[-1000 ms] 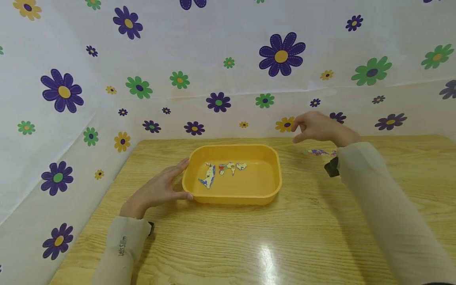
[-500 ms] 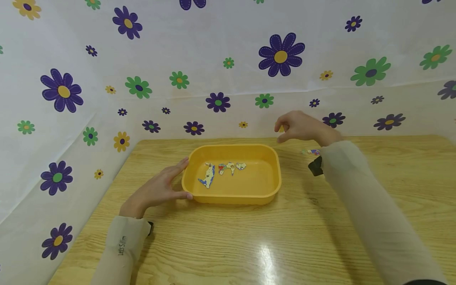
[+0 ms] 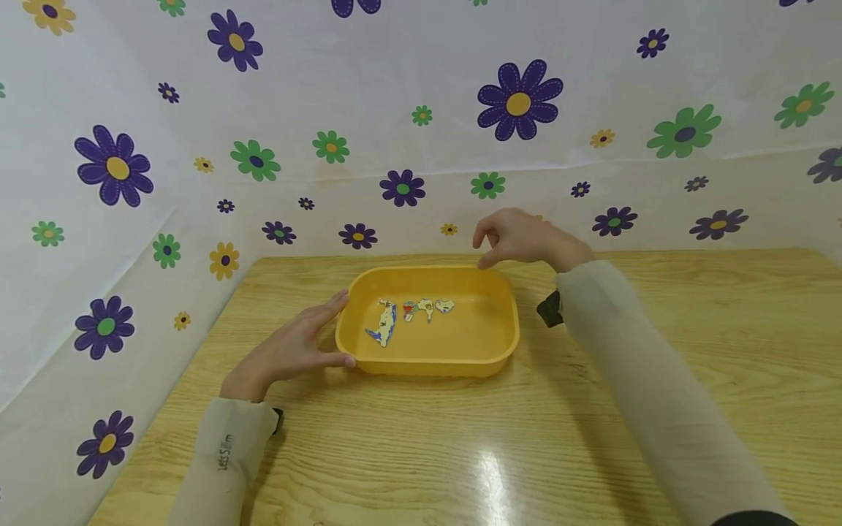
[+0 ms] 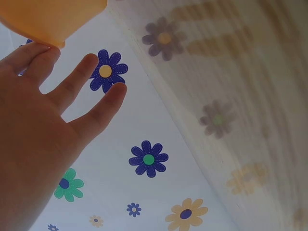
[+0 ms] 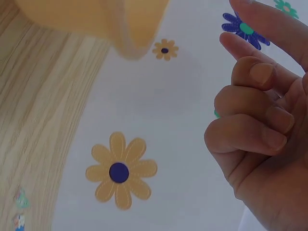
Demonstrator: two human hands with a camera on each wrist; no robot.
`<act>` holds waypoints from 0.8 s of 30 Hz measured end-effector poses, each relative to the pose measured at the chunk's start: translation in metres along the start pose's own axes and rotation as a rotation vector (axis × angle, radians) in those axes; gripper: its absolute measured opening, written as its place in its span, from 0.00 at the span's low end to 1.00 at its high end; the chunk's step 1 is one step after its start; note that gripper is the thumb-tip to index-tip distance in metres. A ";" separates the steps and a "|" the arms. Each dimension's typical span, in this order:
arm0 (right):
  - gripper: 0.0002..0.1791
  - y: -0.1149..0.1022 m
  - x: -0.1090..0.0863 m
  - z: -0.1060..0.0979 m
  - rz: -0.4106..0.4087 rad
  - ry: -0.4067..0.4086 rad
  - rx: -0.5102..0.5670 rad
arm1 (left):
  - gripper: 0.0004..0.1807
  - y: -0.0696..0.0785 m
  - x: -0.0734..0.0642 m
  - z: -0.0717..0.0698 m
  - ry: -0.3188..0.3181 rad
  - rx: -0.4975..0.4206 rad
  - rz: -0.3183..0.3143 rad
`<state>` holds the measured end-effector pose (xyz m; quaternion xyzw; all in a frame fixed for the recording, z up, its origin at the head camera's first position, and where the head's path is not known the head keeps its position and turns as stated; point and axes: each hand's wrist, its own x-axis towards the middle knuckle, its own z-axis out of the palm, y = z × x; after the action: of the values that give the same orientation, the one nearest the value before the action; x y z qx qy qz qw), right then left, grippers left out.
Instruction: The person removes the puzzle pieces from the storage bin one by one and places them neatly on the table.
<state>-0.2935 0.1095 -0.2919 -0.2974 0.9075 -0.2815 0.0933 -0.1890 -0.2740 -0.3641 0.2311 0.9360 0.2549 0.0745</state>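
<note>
A yellow plastic tray [image 3: 434, 351] stands on the wooden table. Inside it lie a long cream piece with blue edges [image 3: 384, 325], a cream and red piece [image 3: 418, 310] and a small cream piece [image 3: 444, 306], all flat and irregular. My left hand [image 3: 296, 343] spans the tray's left end, thumb tip at the front rim, fingers at the back left; two fingers [image 4: 103, 108] stretch free. Over the back right rim hovers my right hand [image 3: 520, 237], thumb and index finger apart with nothing visible between them; its other fingers [image 5: 248, 132] curl toward the palm.
Small colourful pieces [image 5: 20, 198] lie on the table [image 3: 691, 329] to the right of the tray; in the head view the right sleeve [image 3: 645, 365] hides them. A white flower-print sheet [image 3: 296, 88] rises along the table's back and left edges.
My right hand has moved left from above the loose pieces to the tray's back right rim, its arm now covering those pieces. The left hand and tray stay in place.
</note>
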 end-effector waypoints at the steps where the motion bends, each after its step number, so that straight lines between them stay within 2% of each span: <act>1: 0.14 -0.002 0.002 0.001 -0.003 -0.004 0.000 | 0.59 0.000 0.000 0.000 0.000 0.000 0.000; 5: 0.13 -0.012 0.007 0.005 -0.029 -0.014 0.013 | 0.59 0.000 0.000 0.000 0.001 -0.005 0.001; 14: 0.13 -0.032 0.020 0.021 -0.028 -0.030 0.043 | 0.59 0.001 -0.001 0.000 0.003 -0.002 0.002; 24: 0.14 -0.031 0.029 0.039 -0.058 -0.081 0.058 | 0.59 0.000 -0.001 0.001 0.010 0.005 0.015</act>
<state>-0.2882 0.0539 -0.3064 -0.3321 0.8853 -0.2981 0.1305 -0.1885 -0.2742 -0.3650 0.2371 0.9353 0.2542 0.0670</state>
